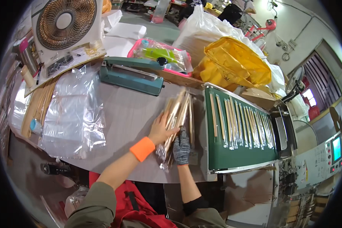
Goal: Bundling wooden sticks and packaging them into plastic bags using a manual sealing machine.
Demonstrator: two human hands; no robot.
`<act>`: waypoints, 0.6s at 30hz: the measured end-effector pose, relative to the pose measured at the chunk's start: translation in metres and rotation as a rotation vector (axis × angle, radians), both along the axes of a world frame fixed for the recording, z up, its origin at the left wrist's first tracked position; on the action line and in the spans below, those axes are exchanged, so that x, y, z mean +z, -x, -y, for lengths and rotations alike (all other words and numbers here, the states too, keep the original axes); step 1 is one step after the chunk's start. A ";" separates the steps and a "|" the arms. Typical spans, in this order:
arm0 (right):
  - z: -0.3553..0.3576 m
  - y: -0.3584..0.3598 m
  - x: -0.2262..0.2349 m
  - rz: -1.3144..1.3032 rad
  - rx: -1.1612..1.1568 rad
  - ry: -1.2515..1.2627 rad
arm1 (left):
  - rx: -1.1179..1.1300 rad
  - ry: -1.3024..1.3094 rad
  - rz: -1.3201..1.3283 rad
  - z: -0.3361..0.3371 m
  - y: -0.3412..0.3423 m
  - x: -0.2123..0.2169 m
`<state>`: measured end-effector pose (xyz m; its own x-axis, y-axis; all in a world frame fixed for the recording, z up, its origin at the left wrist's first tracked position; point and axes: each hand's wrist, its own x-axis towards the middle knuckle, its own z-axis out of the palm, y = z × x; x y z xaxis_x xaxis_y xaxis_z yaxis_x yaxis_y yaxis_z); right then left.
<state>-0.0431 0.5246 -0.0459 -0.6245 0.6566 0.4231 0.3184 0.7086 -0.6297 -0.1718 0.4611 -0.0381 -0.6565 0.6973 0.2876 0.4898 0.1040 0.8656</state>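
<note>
Bundle: a bundle of wrapped sticks point(177, 112) is held near the centre of the frame, tilted, its upper end leaning to the right; clear film hangs crumpled at its lower end.
Left hand: the left hand point(160, 130), bare, is closed around the bundle's left side, with the thumb laid across the front; an orange wristband point(142, 149) is worn at the wrist.
Right hand: the right hand point(181, 147), in a grey knit glove, is set against the bundle's lower right side, fingers pointed up the frame; whether they are gripping cannot be told, the fingertips being partly hidden.
Desk: a grey desk point(121, 114) is seen beneath both hands.
Sealer: a blue-green bar sealer point(135, 80) is placed above the hands, upper centre-left.
Belt: on the green belt point(239, 159), right of centre, a row of wrapped sticks point(241, 123) is laid out side by side.
Bags: clear plastic bags point(66, 125) are stacked at left.
Tray: a pink tray point(131, 52) holding packets is seen at upper centre.
Upper left: a fan point(64, 21) is stood there.
Upper right: a yellow bag point(235, 62) is slumped against white sacking point(199, 28).
</note>
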 end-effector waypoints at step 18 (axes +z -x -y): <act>-0.046 0.043 0.036 0.765 -0.105 -0.250 | 0.362 -0.218 0.044 0.186 0.040 0.001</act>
<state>-0.0864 0.5705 -0.0102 -0.7406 0.6704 0.0464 0.6693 0.7420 -0.0377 -0.2121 0.2748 -0.0370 -0.8630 0.3452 0.3689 0.4170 0.0745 0.9058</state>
